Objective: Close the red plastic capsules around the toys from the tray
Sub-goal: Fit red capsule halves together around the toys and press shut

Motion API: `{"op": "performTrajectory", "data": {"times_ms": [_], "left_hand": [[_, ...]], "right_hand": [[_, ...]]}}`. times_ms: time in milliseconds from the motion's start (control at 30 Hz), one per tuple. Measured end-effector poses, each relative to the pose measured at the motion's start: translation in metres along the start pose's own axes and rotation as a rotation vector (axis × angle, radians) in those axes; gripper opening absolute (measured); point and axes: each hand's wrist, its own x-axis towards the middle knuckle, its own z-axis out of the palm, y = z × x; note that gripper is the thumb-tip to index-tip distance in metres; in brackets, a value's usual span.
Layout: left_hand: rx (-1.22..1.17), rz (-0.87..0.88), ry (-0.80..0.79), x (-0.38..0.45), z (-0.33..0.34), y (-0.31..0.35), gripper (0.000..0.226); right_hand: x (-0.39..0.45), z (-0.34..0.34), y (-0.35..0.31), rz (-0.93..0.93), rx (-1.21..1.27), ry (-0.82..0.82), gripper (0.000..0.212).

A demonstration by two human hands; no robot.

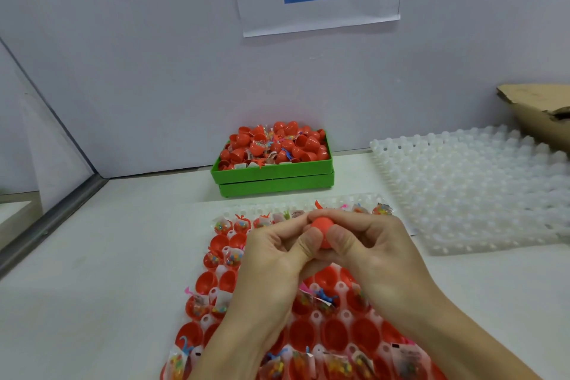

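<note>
A red plastic capsule is held between both hands above the near tray. My left hand grips its left side with thumb and curled fingers, and my right hand grips its right side the same way. Most of the capsule is hidden by the fingers. Below the hands lies a clear plastic tray whose cells hold red capsule halves, several with small bagged toys in them.
A green bin heaped with red capsule halves and toys stands at the back against the wall. A stack of white cell trays lies to the right, with a torn cardboard box behind it. A metal rail edges the table's left side.
</note>
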Motion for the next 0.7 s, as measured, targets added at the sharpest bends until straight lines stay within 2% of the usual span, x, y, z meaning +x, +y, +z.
{"op": "performTrajectory", "data": {"times_ms": [100,367,467,600,700], "left_hand": [[0.006,0.012,0.042,-0.001,0.0,-0.001,0.042],[-0.023,0.031,0.045,-0.002,0.002,0.0,0.034],[-0.1,-0.016,0.015,-0.001,0.003,0.001,0.035],[-0.103,-0.101,0.04,0.0,0.003,0.002,0.041],[-0.135,-0.12,0.031,-0.001,0.002,0.004,0.036]], "right_hand": [[0.0,0.0,0.002,0.017,0.016,-0.004,0.023],[0.001,-0.004,0.0,-0.017,-0.033,0.008,0.019],[0.001,-0.005,-0.004,-0.065,-0.103,0.005,0.03],[0.003,-0.008,-0.005,-0.095,-0.097,0.06,0.035],[0.003,-0.01,-0.004,-0.139,-0.186,0.093,0.037]]}}
